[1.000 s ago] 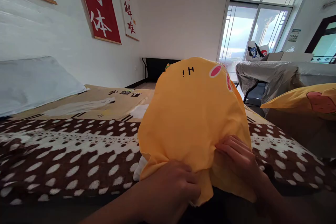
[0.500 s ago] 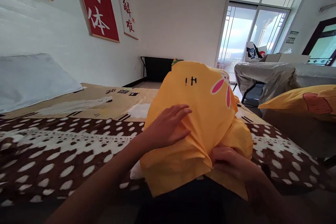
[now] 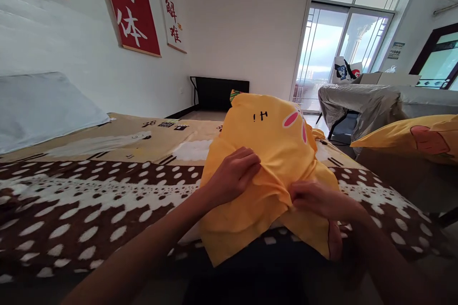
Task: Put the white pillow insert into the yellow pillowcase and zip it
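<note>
Right hand on bunched, creased yellow cloth

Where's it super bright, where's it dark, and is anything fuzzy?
In the head view, the window glows nearly white; along the head view's bottom, it's deep shadow; in that same view, the right hand looks slightly soft, while the black letters on the yellow cloth look clearer.

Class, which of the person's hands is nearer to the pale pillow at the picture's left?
Left. The left hand grips the yellow cloth to the right of the pale pillow; the right hand grips it too, but farther right, so farther from the pillow.
</note>
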### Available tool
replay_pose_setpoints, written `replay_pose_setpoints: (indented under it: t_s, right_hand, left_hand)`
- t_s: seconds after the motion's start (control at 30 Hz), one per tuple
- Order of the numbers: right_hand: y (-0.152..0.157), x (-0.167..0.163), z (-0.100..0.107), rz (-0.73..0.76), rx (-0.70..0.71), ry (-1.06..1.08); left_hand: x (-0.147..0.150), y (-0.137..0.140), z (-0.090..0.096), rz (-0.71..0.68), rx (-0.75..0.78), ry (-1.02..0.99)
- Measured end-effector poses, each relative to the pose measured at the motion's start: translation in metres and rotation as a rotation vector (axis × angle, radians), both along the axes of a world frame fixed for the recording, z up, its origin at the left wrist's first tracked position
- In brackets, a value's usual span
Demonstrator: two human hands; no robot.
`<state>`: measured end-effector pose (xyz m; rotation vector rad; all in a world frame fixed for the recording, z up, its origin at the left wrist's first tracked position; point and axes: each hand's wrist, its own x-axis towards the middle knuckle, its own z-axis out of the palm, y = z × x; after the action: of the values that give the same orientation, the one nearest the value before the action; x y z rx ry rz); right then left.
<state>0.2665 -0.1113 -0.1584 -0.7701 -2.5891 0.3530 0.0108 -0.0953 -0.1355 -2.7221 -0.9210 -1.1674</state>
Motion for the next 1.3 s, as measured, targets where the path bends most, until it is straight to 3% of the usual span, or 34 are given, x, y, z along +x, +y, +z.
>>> replay_pose_setpoints:
  t_s: [0.17, 0.3, 0.43, 0.53, 0.6, 0.7, 0.8, 0.87, 0.97, 1.1, 1.3]
  right_hand:
    - [0.045, 0.014, -0.019, -0.45, 0.45, 0.171]
    - [0.069, 0.012, -0.043, -0.512, 0.661, 0.227]
    - [0.065, 0.005, -0.031, -0.574, 0.791, 0.48]
    - [0.06, -0.002, -0.016, -0.635, 0.725, 0.702]
    - [0.063, -0.01, -0.016, -0.652, 0.604, 0.75]
    - [0.074, -0.021, -0.035, -0.667, 0.37, 0.565]
    - [0.079, -0.021, -0.051, -0.644, 0.231, 0.278]
    - [0.074, -0.015, -0.051, -0.603, 0.232, 0.151]
    - [0.061, -0.003, -0.042, -0.574, 0.279, 0.052]
    - [0.053, 0.001, -0.04, -0.572, 0.305, 0.116]
    - [0.057, 0.012, -0.055, -0.462, 0.328, 0.133]
  left_hand:
    - [-0.008, -0.009, 0.0, -0.114, -0.171, -0.011]
    - [-0.014, -0.011, 0.003, -0.134, -0.149, 0.001]
    - [-0.016, -0.01, 0.019, -0.071, 0.005, -0.084]
    - [-0.017, -0.002, 0.027, 0.043, 0.063, -0.198]
    - [-0.016, 0.01, 0.02, 0.157, 0.033, -0.24]
    - [-0.015, 0.033, -0.007, 0.295, -0.073, -0.141]
    - [-0.016, 0.049, -0.033, 0.299, -0.174, 0.102]
    - [-0.018, 0.047, -0.035, 0.253, -0.199, 0.194]
    - [-0.02, 0.03, -0.015, 0.206, -0.176, 0.357]
    - [-0.012, 0.015, 0.004, 0.25, -0.09, 0.474]
    - [-0.019, 0.023, -0.026, 0.309, -0.107, 0.418]
